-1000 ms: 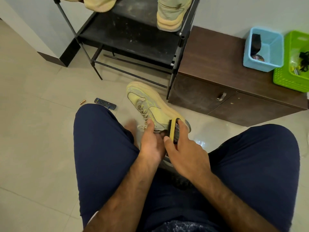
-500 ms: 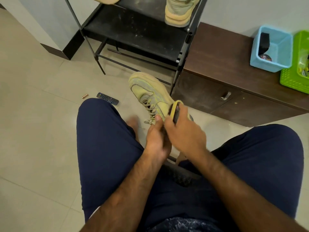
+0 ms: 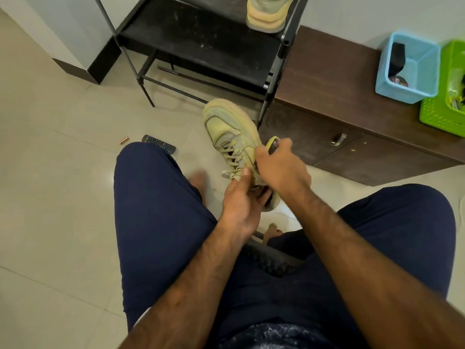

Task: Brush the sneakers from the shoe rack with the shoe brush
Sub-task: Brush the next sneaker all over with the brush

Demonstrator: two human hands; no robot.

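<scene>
A pale yellow-green sneaker [image 3: 230, 129] is held up between my knees, toe pointing away from me. My left hand [image 3: 239, 205] grips it at the heel and collar. My right hand [image 3: 281, 167] holds the yellow-framed shoe brush [image 3: 273, 144] against the sneaker's right side, near the laces; most of the brush is hidden by my fingers. A second sneaker of the same colour [image 3: 266, 13] stands on the black shoe rack [image 3: 201, 44], cut off by the top edge.
A dark wooden cabinet [image 3: 352, 117] stands right of the rack, with a blue basket [image 3: 407, 69] and a green basket [image 3: 445, 107] on it. A remote control [image 3: 158, 143] and a small battery [image 3: 123, 140] lie on the tiled floor beyond my left knee.
My right hand has moved the brush forward along the sneaker's side, from the heel end toward the laces. The left hand keeps its grip on the shoe.
</scene>
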